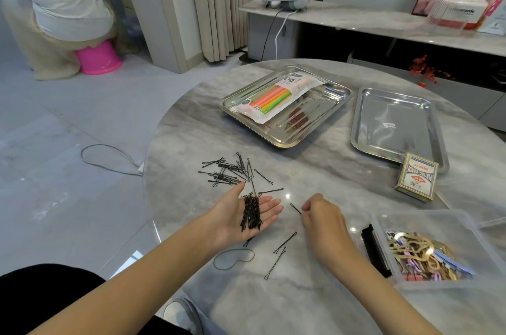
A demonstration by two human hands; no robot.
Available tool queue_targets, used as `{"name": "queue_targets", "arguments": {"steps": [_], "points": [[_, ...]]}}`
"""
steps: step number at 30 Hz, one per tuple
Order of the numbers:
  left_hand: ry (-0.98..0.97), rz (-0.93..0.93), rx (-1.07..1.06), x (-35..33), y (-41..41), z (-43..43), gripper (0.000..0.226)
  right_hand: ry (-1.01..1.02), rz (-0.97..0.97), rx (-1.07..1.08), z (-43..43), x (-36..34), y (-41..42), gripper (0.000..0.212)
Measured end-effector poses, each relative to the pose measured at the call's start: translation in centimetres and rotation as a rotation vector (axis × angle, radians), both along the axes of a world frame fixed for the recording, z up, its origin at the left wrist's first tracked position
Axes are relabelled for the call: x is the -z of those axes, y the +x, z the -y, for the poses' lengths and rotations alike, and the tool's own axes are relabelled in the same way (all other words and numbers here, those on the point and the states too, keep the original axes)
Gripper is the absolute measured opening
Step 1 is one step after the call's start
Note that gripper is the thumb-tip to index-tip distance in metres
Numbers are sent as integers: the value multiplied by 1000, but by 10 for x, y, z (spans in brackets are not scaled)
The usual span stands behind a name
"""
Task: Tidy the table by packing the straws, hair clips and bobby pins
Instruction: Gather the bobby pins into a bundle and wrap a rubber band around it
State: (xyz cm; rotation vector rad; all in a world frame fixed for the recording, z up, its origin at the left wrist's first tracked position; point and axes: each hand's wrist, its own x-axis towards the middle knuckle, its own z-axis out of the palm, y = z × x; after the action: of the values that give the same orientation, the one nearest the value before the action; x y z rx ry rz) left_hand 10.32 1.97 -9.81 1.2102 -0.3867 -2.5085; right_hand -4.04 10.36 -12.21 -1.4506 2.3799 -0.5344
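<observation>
My left hand (241,214) lies palm up over the table, fingers straight, carrying a bundle of black bobby pins (251,212). My right hand (321,221) pinches a single bobby pin (295,208) just right of the left palm. A loose pile of bobby pins (230,171) lies beyond the left hand, and a few more pins (280,249) lie between my forearms. A pack of coloured straws (276,96) rests in a steel tray (284,140). A clear plastic box (427,225) at the right holds several hair clips (421,258).
A second steel tray (367,121) stands at the back right with a box of playing cards (417,177) at its near corner. A rubber band (232,258) lies under my left forearm. A black comb-like item (373,249) leans against the clear box. A person sits on a pink stool (97,58).
</observation>
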Motion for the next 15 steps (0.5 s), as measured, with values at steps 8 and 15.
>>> {"name": "queue_targets", "arguments": {"steps": [8,15], "points": [[-37,-7,52,1,-6,-5,69,-341,446,3,6,-34,35,16],[-65,-11,21,5,-1,0,67,-384,408,-138,18,-33,41,16]]}}
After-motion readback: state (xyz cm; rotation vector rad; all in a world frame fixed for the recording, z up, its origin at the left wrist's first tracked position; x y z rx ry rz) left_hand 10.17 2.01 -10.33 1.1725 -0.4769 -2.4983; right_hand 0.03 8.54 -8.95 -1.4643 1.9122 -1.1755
